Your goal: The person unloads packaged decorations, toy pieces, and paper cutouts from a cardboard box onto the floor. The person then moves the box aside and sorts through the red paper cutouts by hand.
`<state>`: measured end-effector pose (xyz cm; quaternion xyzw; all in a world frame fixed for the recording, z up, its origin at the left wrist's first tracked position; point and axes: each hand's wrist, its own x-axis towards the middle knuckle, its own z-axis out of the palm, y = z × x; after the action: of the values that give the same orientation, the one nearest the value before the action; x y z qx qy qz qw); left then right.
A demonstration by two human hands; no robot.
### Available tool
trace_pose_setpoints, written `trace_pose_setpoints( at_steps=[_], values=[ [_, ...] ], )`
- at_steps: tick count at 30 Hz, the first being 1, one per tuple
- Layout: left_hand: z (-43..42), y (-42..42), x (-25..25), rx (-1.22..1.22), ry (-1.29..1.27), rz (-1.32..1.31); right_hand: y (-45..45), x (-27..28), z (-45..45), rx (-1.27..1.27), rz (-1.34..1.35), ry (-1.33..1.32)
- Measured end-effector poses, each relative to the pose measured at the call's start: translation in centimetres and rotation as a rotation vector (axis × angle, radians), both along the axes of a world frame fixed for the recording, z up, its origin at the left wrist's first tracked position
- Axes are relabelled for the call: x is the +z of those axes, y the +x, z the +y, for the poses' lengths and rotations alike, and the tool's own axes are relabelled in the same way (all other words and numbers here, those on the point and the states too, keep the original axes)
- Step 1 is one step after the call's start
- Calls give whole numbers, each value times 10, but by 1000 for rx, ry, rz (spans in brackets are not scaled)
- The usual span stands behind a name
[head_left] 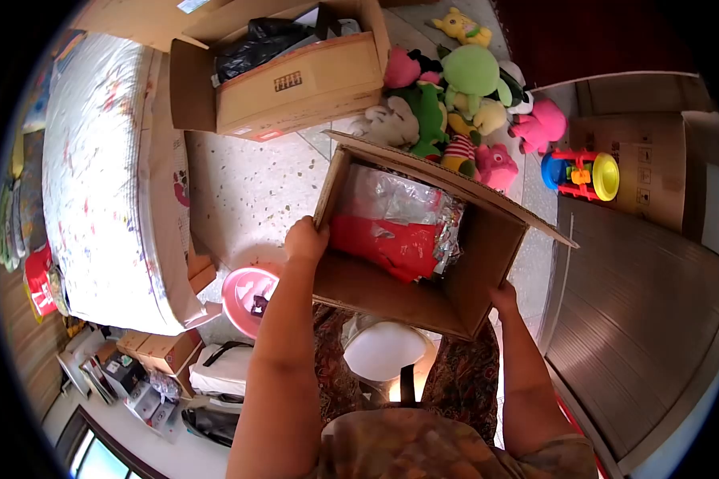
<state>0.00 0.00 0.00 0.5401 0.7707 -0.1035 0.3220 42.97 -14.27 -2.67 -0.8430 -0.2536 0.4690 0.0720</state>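
Between my two hands is an open cardboard box (pixel 383 291), tilted so that its inside faces me. My left hand (pixel 305 239) grips its left edge with the fingers closed over the cardboard. On the lower right edge, my right hand (pixel 503 298) holds the box, its fingers partly hidden behind the wall. Inside lie a red plastic packet (pixel 383 243), clear plastic wrapping (pixel 391 191) and some shiny silvery material (pixel 450 231). One long flap (pixel 455 184) stands out along the far side.
Several plush toys (pixel 470 72) are heaped on the floor beyond the box. Another open carton (pixel 295 88) holds black plastic bags. A pink basin (pixel 244 299) stands left, near a bed (pixel 104 184). To the right are a colourful plastic toy (pixel 581 176) and large cardboard (pixel 631 319).
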Motion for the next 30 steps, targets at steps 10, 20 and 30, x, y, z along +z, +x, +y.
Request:
trace_pose_setpoints(
  at_steps=[10,20,30],
  values=[
    [-14,-37,-14,13,31,-36,-25,-1,15,227,-297,21],
    [11,-113,7,53,53,-15,-101,36,53,403,-337,54],
    [-2,-225,42,166,107,107,-217,41,96,562,-222,134]
  ],
)
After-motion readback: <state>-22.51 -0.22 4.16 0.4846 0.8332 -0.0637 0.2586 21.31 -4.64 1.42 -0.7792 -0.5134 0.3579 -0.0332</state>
